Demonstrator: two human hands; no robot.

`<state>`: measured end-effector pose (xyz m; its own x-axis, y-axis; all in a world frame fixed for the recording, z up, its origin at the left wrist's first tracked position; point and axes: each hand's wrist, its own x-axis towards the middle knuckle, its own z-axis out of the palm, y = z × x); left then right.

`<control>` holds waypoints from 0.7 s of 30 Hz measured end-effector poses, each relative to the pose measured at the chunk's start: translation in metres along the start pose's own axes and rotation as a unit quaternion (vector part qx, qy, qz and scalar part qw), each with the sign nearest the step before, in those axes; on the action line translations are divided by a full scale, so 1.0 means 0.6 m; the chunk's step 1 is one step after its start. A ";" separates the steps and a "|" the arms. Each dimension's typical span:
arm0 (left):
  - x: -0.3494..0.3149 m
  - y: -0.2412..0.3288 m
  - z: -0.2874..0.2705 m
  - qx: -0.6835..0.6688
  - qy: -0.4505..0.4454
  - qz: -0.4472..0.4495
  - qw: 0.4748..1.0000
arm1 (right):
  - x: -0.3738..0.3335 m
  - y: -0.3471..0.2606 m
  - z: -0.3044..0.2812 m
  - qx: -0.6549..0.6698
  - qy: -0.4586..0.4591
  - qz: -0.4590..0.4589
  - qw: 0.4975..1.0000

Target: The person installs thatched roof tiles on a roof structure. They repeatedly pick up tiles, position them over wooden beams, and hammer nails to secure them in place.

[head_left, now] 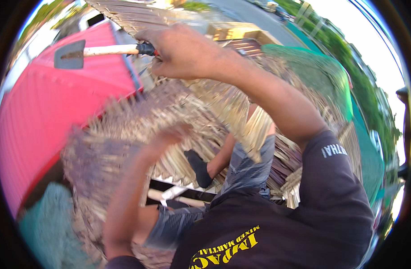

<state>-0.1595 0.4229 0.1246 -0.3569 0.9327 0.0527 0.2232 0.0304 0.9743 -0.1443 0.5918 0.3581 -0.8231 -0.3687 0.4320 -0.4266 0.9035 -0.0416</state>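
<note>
Seen from the head camera, where everything bends toward the rim, the right hand (183, 51) is raised near the top, its fingers curled round the black-and-red grip of a tool (108, 49) with a pale handle and a broad, flat grey blade. Its long axis runs nearly straight across the picture, from the fist out to the person's left, so that the blade lines up with the pink roof (37, 112) behind it; how far above that roof it is cannot be told. On the near side of the tool, toward the person's body, spreads the dried thatch (104, 166), its layers ragged and overlapping. Of the two, the left hand (170, 134) is the nearer to the thatch's middle and appears in front of it, well apart from the tool; it is too blurred to tell how far its fingers are spread, whether it touches the thatch, or whether it has hold of anything. A foot in a dark sock (199, 169) is just beyond the person's shorts (248, 168), amid the leaf layers, and green netting (322, 76) shows to the right, past the right forearm.
</note>
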 end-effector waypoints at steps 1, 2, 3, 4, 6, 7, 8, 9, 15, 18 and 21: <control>-0.056 0.007 -0.063 -0.205 0.131 -0.021 0.970 | 0.019 -0.013 0.020 0.004 -0.032 -0.046 0.998; -0.111 0.016 -0.125 -0.428 0.251 0.018 0.868 | 0.034 -0.030 0.046 0.009 -0.054 -0.093 0.994; -0.168 0.023 -0.164 -0.453 0.326 0.135 0.819 | 0.048 -0.049 0.075 0.039 -0.058 -0.169 0.983; -0.219 0.033 -0.203 -0.500 0.121 0.283 0.809 | 0.058 -0.071 0.109 0.025 -0.103 -0.209 0.972; -0.313 0.022 -0.212 -0.409 0.344 0.291 0.794 | 0.072 -0.114 0.186 -0.009 -0.127 -0.313 0.941; -0.346 0.005 -0.204 -0.385 0.467 0.208 0.768 | 0.072 -0.140 0.234 -0.061 -0.145 -0.347 0.925; -0.377 -0.019 -0.193 -0.342 0.548 0.155 0.748 | 0.073 -0.166 0.284 -0.070 -0.171 -0.378 0.907; -0.401 -0.052 -0.178 -0.318 0.608 0.080 0.723 | 0.071 -0.186 0.334 -0.066 -0.196 -0.404 0.891; -0.482 -0.286 -0.066 -0.389 0.770 -0.035 0.504 | 0.000 -0.249 0.582 0.054 -0.289 -0.381 0.876; -0.490 -0.326 -0.044 -0.401 0.775 -0.058 0.485 | -0.045 -0.260 0.656 0.071 -0.349 -0.283 0.890; -0.480 -0.298 -0.072 -0.347 0.779 -0.051 0.520 | -0.049 -0.259 0.698 0.085 -0.349 -0.222 0.906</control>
<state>-0.1355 0.1332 -0.0553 -0.7573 -0.5001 -0.4201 -0.0580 -0.5892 0.8059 -0.2106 0.3706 -0.0254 -0.5670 -0.7901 -0.2328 -0.7771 0.6068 -0.1667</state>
